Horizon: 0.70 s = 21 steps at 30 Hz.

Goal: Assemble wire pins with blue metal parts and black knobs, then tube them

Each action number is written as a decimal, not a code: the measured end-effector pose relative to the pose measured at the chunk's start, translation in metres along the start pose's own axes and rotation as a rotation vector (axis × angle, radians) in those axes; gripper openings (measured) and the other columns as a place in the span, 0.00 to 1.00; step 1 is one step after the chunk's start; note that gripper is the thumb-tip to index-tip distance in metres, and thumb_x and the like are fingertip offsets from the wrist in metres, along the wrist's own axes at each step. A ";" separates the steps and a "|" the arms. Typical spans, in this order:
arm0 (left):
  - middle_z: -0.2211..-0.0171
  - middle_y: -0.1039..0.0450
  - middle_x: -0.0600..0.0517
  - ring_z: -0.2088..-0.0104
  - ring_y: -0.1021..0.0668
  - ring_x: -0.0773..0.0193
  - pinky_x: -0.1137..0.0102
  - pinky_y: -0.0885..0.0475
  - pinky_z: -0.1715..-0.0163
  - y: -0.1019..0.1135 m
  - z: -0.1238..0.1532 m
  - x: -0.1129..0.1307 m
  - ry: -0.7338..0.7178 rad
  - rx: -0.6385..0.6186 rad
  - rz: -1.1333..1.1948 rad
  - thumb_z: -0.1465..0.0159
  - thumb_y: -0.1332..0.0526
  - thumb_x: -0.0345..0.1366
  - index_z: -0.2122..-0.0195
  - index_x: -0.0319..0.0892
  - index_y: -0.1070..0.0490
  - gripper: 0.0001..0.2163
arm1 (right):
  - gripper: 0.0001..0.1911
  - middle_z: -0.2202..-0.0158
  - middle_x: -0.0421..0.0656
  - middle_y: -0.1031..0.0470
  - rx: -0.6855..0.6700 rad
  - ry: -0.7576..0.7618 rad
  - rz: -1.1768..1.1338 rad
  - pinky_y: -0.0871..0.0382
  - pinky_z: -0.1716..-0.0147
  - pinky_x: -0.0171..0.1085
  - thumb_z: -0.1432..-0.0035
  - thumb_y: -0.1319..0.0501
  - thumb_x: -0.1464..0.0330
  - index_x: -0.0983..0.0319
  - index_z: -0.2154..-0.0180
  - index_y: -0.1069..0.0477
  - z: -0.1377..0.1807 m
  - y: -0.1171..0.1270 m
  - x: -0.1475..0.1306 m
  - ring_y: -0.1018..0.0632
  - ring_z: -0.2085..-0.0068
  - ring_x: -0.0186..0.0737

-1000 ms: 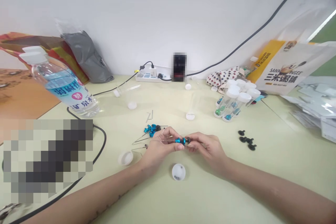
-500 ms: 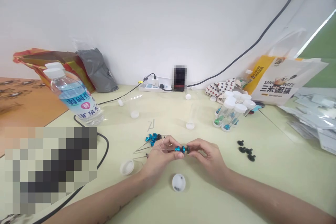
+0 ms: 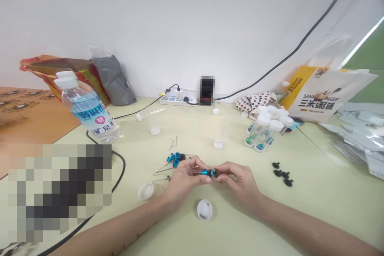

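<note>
Over the middle of the table my left hand [image 3: 186, 180] pinches a small blue metal part [image 3: 206, 172] with a thin rod running back toward the palm. My right hand [image 3: 240, 178] grips a small black round-headed piece [image 3: 216, 173] at the right end of the blue part; fingers partly hide where they meet. Just behind my left hand lie several blue parts [image 3: 174, 159] and thin bent wires [image 3: 162, 169]. A white cap [image 3: 204, 209] holding tiny dark bits sits in front of the hands. Several black round-headed pieces [image 3: 282, 173] lie to the right.
Clear tubes with white caps [image 3: 264, 119] stand at back right, near a paper bag [image 3: 322, 96]. A water bottle [image 3: 90, 110] is at left. Another white cap [image 3: 146, 191] lies beside my left forearm. A power strip [image 3: 177, 98] runs along the wall.
The whole view has shifted slightly. Both hands keep nearly the same pose, still holding the blue part and the black piece together.
</note>
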<state>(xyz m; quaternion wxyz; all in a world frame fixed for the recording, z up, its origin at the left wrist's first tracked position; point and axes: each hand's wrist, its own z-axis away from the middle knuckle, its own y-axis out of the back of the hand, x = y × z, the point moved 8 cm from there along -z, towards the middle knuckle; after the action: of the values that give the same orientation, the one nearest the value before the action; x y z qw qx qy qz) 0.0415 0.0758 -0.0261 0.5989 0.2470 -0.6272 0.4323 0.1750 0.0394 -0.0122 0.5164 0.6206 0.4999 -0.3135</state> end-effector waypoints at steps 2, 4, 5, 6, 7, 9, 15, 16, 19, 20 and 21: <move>0.71 0.29 0.53 0.67 0.28 0.67 0.73 0.34 0.65 0.000 0.000 0.000 0.000 -0.001 0.005 0.50 0.30 0.30 0.74 0.38 0.32 0.10 | 0.05 0.68 0.38 0.24 0.002 -0.003 0.001 0.31 0.67 0.30 0.43 0.40 0.73 0.59 0.65 0.26 -0.001 0.000 0.000 0.25 0.69 0.32; 0.71 0.28 0.53 0.67 0.27 0.67 0.72 0.33 0.64 0.000 0.000 0.001 -0.002 0.001 0.001 0.51 0.30 0.30 0.74 0.38 0.32 0.10 | 0.05 0.68 0.38 0.24 0.003 -0.007 -0.002 0.31 0.68 0.30 0.43 0.40 0.73 0.60 0.66 0.26 -0.001 0.001 0.001 0.25 0.69 0.32; 0.71 0.28 0.53 0.67 0.27 0.66 0.72 0.33 0.64 0.000 0.000 0.001 -0.004 0.001 -0.001 0.51 0.30 0.31 0.73 0.38 0.32 0.10 | 0.05 0.68 0.38 0.24 0.002 -0.008 -0.005 0.31 0.68 0.29 0.43 0.40 0.73 0.60 0.66 0.26 -0.001 0.001 0.001 0.25 0.69 0.32; 0.71 0.28 0.53 0.67 0.27 0.66 0.71 0.33 0.64 -0.001 0.000 0.001 -0.004 -0.001 -0.003 0.51 0.30 0.31 0.73 0.38 0.32 0.10 | 0.05 0.68 0.39 0.24 0.002 -0.009 -0.008 0.31 0.68 0.29 0.43 0.40 0.73 0.60 0.66 0.26 -0.001 0.001 0.001 0.25 0.70 0.32; 0.71 0.28 0.53 0.67 0.27 0.66 0.71 0.33 0.64 -0.001 0.000 0.001 -0.003 -0.003 -0.005 0.51 0.30 0.31 0.73 0.38 0.32 0.10 | 0.05 0.68 0.39 0.24 0.003 -0.010 -0.011 0.30 0.68 0.29 0.43 0.40 0.72 0.60 0.66 0.26 0.000 0.001 0.001 0.25 0.70 0.32; 0.71 0.28 0.53 0.67 0.27 0.66 0.71 0.33 0.64 -0.001 0.000 0.002 -0.008 -0.003 -0.007 0.51 0.30 0.31 0.73 0.38 0.32 0.10 | 0.05 0.69 0.39 0.24 0.006 -0.012 -0.014 0.31 0.68 0.29 0.43 0.40 0.72 0.60 0.66 0.26 0.000 0.001 0.002 0.25 0.70 0.32; 0.72 0.28 0.53 0.68 0.27 0.67 0.72 0.33 0.65 -0.002 0.001 0.003 -0.007 -0.005 -0.002 0.50 0.30 0.30 0.73 0.38 0.31 0.09 | 0.05 0.69 0.38 0.24 0.013 -0.024 -0.018 0.31 0.69 0.29 0.44 0.40 0.73 0.60 0.66 0.26 0.001 0.001 0.002 0.26 0.70 0.32; 0.72 0.28 0.53 0.69 0.28 0.67 0.72 0.33 0.65 -0.002 0.001 0.003 -0.008 -0.004 -0.005 0.50 0.30 0.30 0.73 0.38 0.31 0.09 | 0.05 0.70 0.38 0.24 0.012 -0.028 -0.022 0.32 0.69 0.28 0.44 0.40 0.73 0.60 0.67 0.26 0.001 0.001 0.003 0.26 0.70 0.31; 0.72 0.28 0.53 0.69 0.28 0.68 0.73 0.33 0.65 -0.002 0.001 0.003 -0.011 0.000 -0.007 0.51 0.30 0.30 0.73 0.38 0.31 0.09 | 0.05 0.70 0.37 0.24 0.008 -0.046 -0.031 0.32 0.70 0.28 0.44 0.40 0.72 0.59 0.67 0.26 0.001 0.000 0.005 0.26 0.71 0.30; 0.72 0.28 0.53 0.68 0.27 0.68 0.73 0.33 0.65 -0.002 0.001 0.003 -0.011 -0.001 -0.006 0.51 0.30 0.30 0.73 0.38 0.31 0.09 | 0.04 0.70 0.37 0.24 0.010 -0.050 -0.032 0.32 0.70 0.28 0.44 0.40 0.72 0.59 0.67 0.26 0.001 0.001 0.005 0.26 0.71 0.30; 0.72 0.28 0.53 0.68 0.27 0.68 0.73 0.33 0.65 -0.002 0.001 0.003 -0.010 -0.002 -0.005 0.50 0.30 0.30 0.73 0.38 0.31 0.09 | 0.04 0.70 0.37 0.24 0.009 -0.052 -0.034 0.32 0.70 0.28 0.44 0.40 0.72 0.59 0.67 0.26 0.001 0.001 0.005 0.26 0.71 0.30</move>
<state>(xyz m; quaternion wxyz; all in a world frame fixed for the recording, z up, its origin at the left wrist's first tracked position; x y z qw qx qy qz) 0.0422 0.0748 -0.0223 0.5973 0.2500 -0.6299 0.4288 0.1771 0.0403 -0.0165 0.5210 0.6058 0.4953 -0.3408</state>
